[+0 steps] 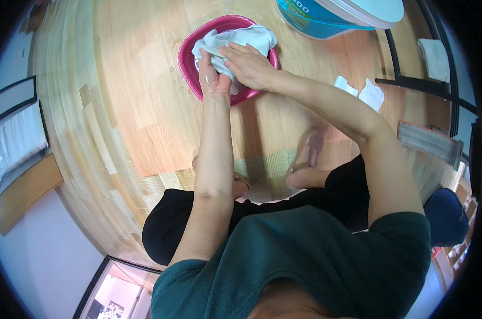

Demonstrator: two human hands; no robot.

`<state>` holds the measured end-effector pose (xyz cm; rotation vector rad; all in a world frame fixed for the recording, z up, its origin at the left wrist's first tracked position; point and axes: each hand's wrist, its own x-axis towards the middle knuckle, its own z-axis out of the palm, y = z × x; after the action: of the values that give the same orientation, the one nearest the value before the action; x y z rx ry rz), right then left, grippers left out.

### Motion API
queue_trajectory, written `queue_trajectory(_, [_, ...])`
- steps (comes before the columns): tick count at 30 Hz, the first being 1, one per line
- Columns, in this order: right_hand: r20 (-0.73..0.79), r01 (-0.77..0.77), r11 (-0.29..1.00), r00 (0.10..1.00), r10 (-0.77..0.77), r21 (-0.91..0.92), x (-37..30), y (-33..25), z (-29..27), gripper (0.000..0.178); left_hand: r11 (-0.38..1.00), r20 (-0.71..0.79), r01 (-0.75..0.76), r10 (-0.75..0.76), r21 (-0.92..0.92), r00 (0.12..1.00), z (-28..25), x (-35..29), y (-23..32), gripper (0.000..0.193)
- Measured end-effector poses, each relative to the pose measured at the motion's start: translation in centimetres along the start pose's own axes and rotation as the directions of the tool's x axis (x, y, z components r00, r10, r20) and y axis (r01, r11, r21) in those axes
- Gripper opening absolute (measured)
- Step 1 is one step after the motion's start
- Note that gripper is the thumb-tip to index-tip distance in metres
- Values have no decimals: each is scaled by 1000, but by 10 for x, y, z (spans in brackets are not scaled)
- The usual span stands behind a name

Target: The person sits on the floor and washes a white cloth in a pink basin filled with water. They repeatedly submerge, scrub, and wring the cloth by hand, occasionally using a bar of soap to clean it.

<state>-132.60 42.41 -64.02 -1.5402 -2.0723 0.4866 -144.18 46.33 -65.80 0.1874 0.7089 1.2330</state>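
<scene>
A white cloth point(251, 36) lies bunched over a deep pink basin point(185, 64) on the floor, and its right end hangs over the basin's rim. My left hand point(214, 77) grips the near left part of the cloth, with the thumb up along it and the other fingers mostly hidden. From the right, my right hand point(249, 66) rests palm down on the cloth, its fingers stretched out across it beside the left hand. Most of the inside of the basin is hidden under the cloth and hands.
Right of the basin stands a large blue and white bucket point(326, 21). White scraps point(371, 94) lie on the wood-patterned floor point(140, 106) near a black metal frame point(416, 85) with a folded white towel point(434, 59). My sandalled feet are just below the basin.
</scene>
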Motion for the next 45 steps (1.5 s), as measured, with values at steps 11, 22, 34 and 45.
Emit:
queue_trajectory(11, [-5,-453,834,878,479,316,-21,2,-23,15,974,56,-16,29,-224,998,23,8,44,51])
queue_trajectory(22, [541,185,-677,469,698,712,21,-43,33,35,971,-64,-189,182,-144,981,8,-6,70,46])
queue_trajectory(34, [-117,-189,594,891,438,782,54,5,49,29,997,-91,-20,27,79,996,25,-27,-9,59])
queue_trajectory(45, [203,-183,-93,791,577,979,57,-1,36,35,883,102,-110,71,456,992,24,-33,4,62])
